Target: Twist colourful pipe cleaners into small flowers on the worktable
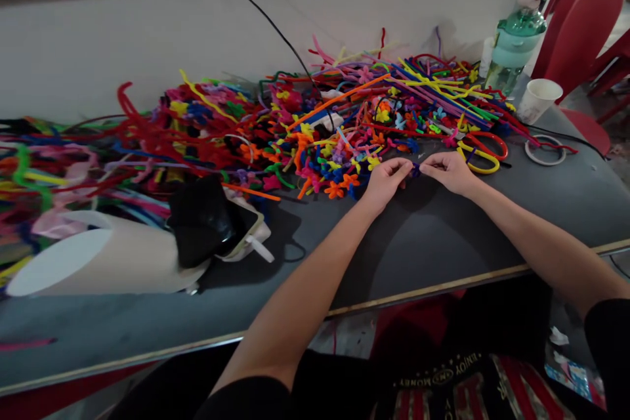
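Between my two hands is a small dark purple pipe cleaner piece (416, 170), mostly covered by fingertips. My left hand (388, 180) pinches its left side with thumb and forefinger. From the other side, my right hand (449, 170) pinches it too, fingers curled. Both hands are just above the grey table (403, 243). Close behind them lies a heap of colourful pipe cleaners (344, 125), with small flower shapes (336, 187) in orange, blue and yellow at its front. Scissors with red and yellow handles (480, 156) rest right beside my right hand.
A roll of tape (545, 150), a paper cup (539, 100) and a green bottle (514, 46) stand at the right. On the left lie a whitish cylinder (142, 252) and a black object (199, 223) by a white-edged device. A black cable (266, 16) hangs across the wall.
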Demonstrator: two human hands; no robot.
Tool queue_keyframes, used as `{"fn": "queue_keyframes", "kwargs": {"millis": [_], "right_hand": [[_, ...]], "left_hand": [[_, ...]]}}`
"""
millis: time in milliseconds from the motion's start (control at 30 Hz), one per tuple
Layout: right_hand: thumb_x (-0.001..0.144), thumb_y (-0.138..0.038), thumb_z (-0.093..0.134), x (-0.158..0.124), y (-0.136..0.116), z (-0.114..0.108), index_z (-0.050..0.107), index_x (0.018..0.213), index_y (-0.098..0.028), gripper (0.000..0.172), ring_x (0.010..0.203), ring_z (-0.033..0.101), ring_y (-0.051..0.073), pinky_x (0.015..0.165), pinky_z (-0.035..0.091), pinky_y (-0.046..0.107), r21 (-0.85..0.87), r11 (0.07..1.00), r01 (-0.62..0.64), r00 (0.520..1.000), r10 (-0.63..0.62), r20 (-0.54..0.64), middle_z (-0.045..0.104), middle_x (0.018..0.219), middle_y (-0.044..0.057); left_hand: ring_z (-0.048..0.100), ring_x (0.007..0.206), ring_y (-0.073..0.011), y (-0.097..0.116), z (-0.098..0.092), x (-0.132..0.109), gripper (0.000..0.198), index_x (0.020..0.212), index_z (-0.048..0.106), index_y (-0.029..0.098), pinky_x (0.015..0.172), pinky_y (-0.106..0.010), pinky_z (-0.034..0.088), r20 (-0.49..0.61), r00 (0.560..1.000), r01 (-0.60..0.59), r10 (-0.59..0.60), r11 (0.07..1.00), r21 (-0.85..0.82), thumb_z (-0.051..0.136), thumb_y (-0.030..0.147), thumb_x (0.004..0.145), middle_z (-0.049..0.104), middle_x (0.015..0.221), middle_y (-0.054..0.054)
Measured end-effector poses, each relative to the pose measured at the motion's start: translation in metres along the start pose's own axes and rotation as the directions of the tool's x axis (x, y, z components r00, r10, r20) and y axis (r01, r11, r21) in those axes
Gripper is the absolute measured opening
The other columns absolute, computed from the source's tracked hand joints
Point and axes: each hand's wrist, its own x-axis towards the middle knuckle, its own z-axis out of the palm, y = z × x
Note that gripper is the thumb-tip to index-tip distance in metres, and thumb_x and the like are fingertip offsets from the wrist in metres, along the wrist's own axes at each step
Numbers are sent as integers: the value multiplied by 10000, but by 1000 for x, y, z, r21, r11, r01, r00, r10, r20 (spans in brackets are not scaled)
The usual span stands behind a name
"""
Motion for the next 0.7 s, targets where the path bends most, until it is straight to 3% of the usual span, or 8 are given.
{"fn": "queue_keyframes", "kwargs": {"millis": [100, 267, 400, 533, 700], "right_hand": [[754, -536, 652, 0, -1, 0, 715, 766, -135, 406, 518, 304, 70, 506, 247, 248, -21, 1000, -13, 1000, 12, -20, 446, 532, -35], [763, -509, 648, 0, 1, -1, 724, 759, -142, 375, 562, 445, 102, 552, 353, 260, -64, 998, 16, 995, -22, -98, 628, 634, 30], [764, -495, 655, 0, 2, -2, 735, 763, -148, 357, 588, 501, 123, 573, 387, 271, -104, 994, 34, 989, -48, -137, 667, 666, 50], [766, -514, 663, 0, 4, 0, 741, 759, -151, 372, 584, 508, 124, 568, 386, 273, -110, 994, 13, 987, -31, -158, 658, 657, 49], [767, -509, 674, 0, 4, 1, 738, 762, -150, 364, 583, 514, 125, 563, 383, 273, -78, 997, 15, 982, -30, -187, 672, 675, 56]], "left_hand": [[499, 516, -81, 1, 0, 0, 418, 724, 712, 168, 491, -222, 432, -20, 1000, 11, -11, 1000, -3, 776, 579, 684, 640, 644, -9], [593, 590, -117, 0, 1, 1, 408, 795, 748, 161, 509, -222, 465, -14, 1000, 15, -16, 999, -45, 766, 556, 695, 701, 688, -39], [654, 633, -143, 0, 4, -2, 398, 942, 773, 163, 510, -224, 472, -37, 997, -57, 61, 993, 99, 756, 504, 737, 740, 730, -53], [668, 620, -145, 2, 8, -8, 353, 909, 786, 177, 530, -231, 477, -128, 982, -109, 141, 967, 229, 680, 505, 832, 752, 726, -52], [653, 588, -137, 2, 9, -6, 423, 868, 776, 164, 497, -226, 448, -154, 984, -61, 93, 978, 202, 578, 536, 901, 740, 708, -53]]}}
